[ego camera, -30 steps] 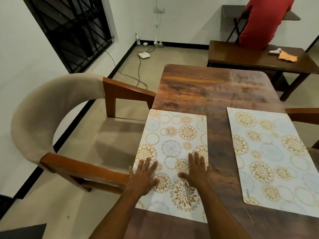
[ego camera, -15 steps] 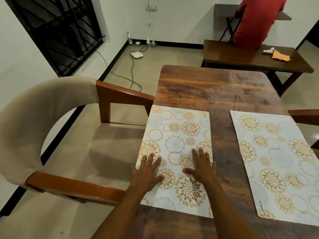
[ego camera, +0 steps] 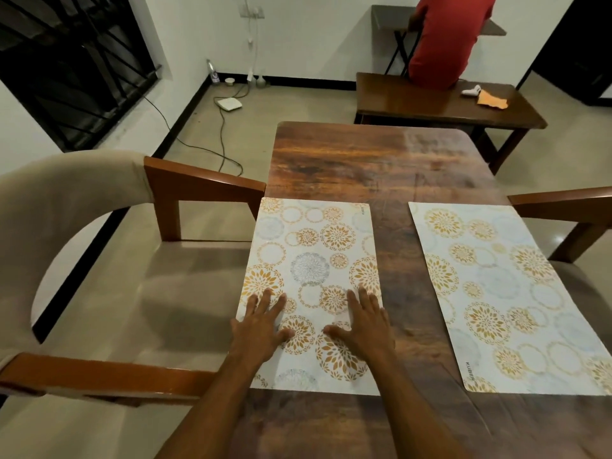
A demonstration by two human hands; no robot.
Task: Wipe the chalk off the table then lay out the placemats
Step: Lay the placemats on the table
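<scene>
Two white placemats with gold flower circles lie flat on the dark wooden table (ego camera: 371, 160). The left placemat (ego camera: 314, 246) runs along the table's left edge. My left hand (ego camera: 261, 326) lies flat on its near left part, fingers straight and spread. My right hand (ego camera: 364, 323) presses flat on its near right part, close to the mat's right edge. The right placemat (ego camera: 490, 286) lies apart, slightly skewed, with nothing on it. I see no chalk marks on the bare wood.
A padded chair (ego camera: 99, 260) with wooden arms stands at the table's left side, another chair arm (ego camera: 563, 200) at the right. Behind is a bench (ego camera: 430, 104) with an orange cloth (ego camera: 491, 99), and a person in red (ego camera: 447, 38) beyond. Cables and a white box (ego camera: 228, 103) lie on the floor.
Both hands stay flat on the left placemat; my right hand has shifted slightly towards the mat's right edge. The mat now sits squarer to the table edge. The camera has shifted.
</scene>
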